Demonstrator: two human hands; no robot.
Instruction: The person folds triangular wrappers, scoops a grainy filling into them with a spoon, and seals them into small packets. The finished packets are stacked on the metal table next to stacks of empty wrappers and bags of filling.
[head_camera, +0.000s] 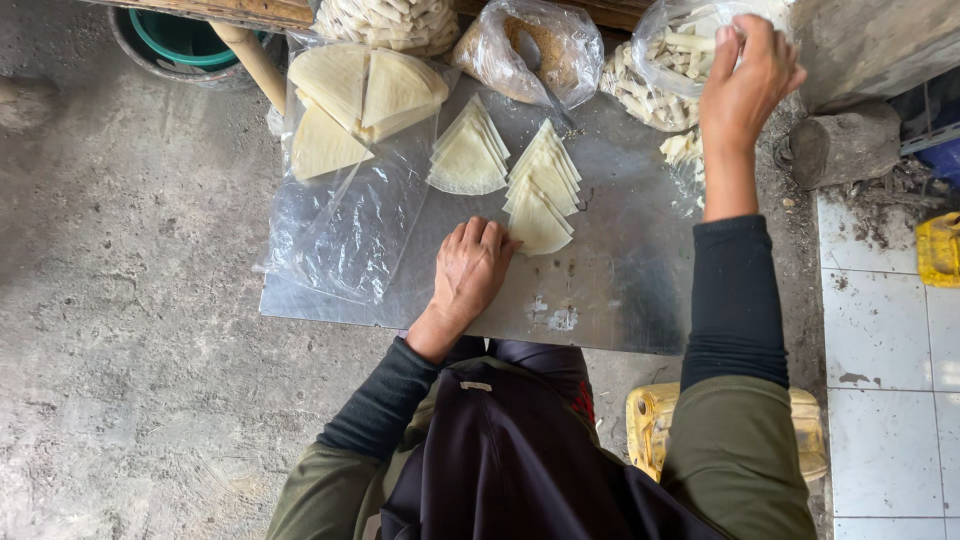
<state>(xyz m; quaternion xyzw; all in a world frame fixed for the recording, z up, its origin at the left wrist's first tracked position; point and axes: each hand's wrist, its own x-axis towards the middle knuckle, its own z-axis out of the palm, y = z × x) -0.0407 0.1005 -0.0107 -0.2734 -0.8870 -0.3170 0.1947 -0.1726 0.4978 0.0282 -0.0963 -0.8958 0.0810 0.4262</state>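
Observation:
My left hand (472, 268) rests palm down on a metal sheet (600, 290), its fingers touching the nearest of several fanned, pale wedge-shaped dough wrappers (540, 190). A second fan of wrappers (468, 155) lies just to the left. My right hand (745, 80) reaches far up to a clear plastic bag of rolled pastry pieces (675, 55) and grips the bag's rim. More rolled pieces (683, 148) lie loose below that bag.
A plastic bag holding larger wrapper wedges (355, 100) lies at the sheet's left. A bag of brown filling (530, 45) and another bag of rolls (390, 20) sit at the back. A green bucket (185, 40), a log (845, 145), yellow objects (940, 248) and white tiles (890, 360) surround it.

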